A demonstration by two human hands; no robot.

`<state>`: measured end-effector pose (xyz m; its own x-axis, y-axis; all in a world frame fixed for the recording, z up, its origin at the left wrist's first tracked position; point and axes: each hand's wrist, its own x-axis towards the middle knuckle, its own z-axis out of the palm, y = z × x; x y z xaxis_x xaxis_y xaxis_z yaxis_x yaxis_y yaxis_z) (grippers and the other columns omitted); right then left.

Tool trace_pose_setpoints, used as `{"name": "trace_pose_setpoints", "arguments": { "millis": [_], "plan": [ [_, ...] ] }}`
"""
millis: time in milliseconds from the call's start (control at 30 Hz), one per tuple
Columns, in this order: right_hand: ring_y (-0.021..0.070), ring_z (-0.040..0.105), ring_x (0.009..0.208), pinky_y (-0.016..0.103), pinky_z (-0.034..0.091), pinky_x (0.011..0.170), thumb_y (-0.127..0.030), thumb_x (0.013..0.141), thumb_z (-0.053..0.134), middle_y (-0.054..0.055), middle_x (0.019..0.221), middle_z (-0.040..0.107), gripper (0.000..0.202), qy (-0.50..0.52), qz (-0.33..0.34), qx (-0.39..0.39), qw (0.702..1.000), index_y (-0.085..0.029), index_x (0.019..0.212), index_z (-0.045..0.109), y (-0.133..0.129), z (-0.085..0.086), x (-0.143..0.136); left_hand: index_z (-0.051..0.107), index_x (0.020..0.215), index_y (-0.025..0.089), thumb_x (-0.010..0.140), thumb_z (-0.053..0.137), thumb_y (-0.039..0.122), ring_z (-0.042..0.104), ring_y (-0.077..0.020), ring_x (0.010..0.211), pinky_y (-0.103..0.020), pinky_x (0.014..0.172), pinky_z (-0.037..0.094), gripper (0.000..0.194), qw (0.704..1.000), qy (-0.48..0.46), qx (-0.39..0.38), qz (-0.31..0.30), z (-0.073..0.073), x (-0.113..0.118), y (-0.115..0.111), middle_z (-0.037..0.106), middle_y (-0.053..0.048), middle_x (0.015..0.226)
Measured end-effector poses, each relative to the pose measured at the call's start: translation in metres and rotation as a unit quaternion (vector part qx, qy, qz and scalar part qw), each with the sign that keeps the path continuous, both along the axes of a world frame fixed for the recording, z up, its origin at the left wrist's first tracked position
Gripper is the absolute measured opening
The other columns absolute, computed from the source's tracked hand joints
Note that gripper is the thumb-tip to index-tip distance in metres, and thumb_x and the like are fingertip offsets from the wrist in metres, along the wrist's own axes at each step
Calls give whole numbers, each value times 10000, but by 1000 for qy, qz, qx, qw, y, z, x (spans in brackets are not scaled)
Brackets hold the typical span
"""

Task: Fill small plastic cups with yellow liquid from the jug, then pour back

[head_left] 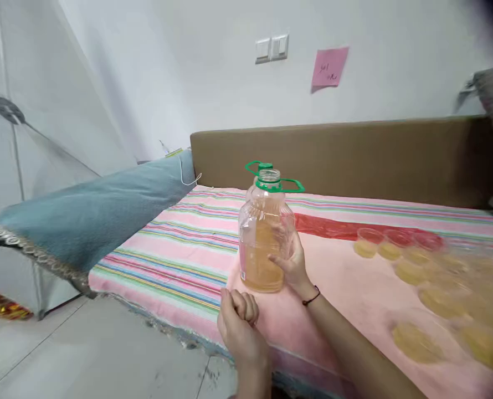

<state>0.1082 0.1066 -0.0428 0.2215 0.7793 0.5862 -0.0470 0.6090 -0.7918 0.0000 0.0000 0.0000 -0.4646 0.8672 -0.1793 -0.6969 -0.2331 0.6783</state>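
Observation:
A large clear plastic jug (pixel 260 260) of amber liquid stands upright on the pink cloth. Its mouth is uncapped, with a green carrying handle around the neck. My right hand (pixel 293 265) is wrapped around its right side, the thumb across the front. Just in front of the jug, my left hand (pixel 239 316) is closed in a fist; anything inside it is hidden. Behind the first jug a second one shows in part, with a green cap (pixel 265 165) on it. To the right stand several clear plastic cups (pixel 369 244) of yellowish liquid, the nearer ones blurred.
Beneath everything lies a striped bedspread (pixel 167 244), with a red strip (pixel 329 226) behind the cups. A brown headboard (pixel 338 158) runs along the back wall. A blue-covered side piece (pixel 105 197) bounds the left, and tiled floor (pixel 138 343) lies below the front edge.

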Motion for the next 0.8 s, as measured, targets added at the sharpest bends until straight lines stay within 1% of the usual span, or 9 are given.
{"name": "trace_pose_setpoints", "arguments": {
  "millis": [133,267,333,400,533,633,700,733,800],
  "plan": [
    [344,417,1369,526,382,1104,-580,617,822,144,1428,507,1032,7,18,-9,1000,-236,1469,351,-4,-9,-5,290,424,221,918,470,361,128,-84,417,-262,416,139,544,1000,7,-3,-4,-1,1,-1,163,72,433],
    [332,445,1346,526,367,1119,-533,634,830,149,1449,473,1048,6,37,-10,999,-243,1491,303,-3,-15,-1,284,433,221,909,480,381,135,-82,414,-257,414,141,539,1000,25,9,-10,-3,1,-2,161,73,436],
    [322,450,1345,517,360,1127,-499,635,840,151,1464,451,1053,-8,41,-12,999,-240,1495,290,-3,-15,2,277,442,221,900,498,400,138,-78,414,-254,415,140,540,999,38,15,-16,-5,2,-2,163,76,439],
    [316,424,1369,513,355,1133,-489,633,840,142,1476,442,1048,-26,40,-24,999,-246,1493,292,-4,-12,3,271,452,221,897,507,422,144,-75,413,-250,417,137,542,998,52,22,-24,-7,5,-1,167,78,444],
    [307,354,1424,516,324,1155,-498,630,828,116,1496,441,1050,-48,24,-61,997,-272,1502,288,-14,0,1,269,469,222,895,504,433,164,-71,413,-243,420,146,531,994,86,49,-40,-12,13,0,181,81,454],
    [297,309,1451,513,282,1179,-461,640,824,115,1550,375,1063,-59,7,-66,996,-278,1519,254,-25,12,3,269,474,224,885,512,455,169,-67,412,-238,418,158,530,989,115,75,-47,-13,19,2,188,85,452],
    [292,305,1455,504,283,1180,-449,642,824,121,1573,340,1063,-71,-4,-61,996,-273,1521,252,-34,23,13,266,481,226,879,519,471,174,-65,410,-234,415,162,531,984,149,88,-48,-13,24,3,190,88,455],
    [291,307,1456,502,293,1175,-452,647,820,122,1574,339,1032,-80,-12,-60,995,-273,1510,283,-39,31,22,265,485,227,875,521,480,178,-63,409,-231,414,163,531,980,168,93,-50,-13,26,3,192,89,458],
    [286,313,1454,502,315,1162,-455,685,796,115,1563,365,865,-106,-32,-49,993,-280,1440,412,-54,48,49,257,489,227,862,536,493,186,-60,408,-225,413,167,537,974,191,101,-63,-13,33,2,194,91,462]
  ]
}}
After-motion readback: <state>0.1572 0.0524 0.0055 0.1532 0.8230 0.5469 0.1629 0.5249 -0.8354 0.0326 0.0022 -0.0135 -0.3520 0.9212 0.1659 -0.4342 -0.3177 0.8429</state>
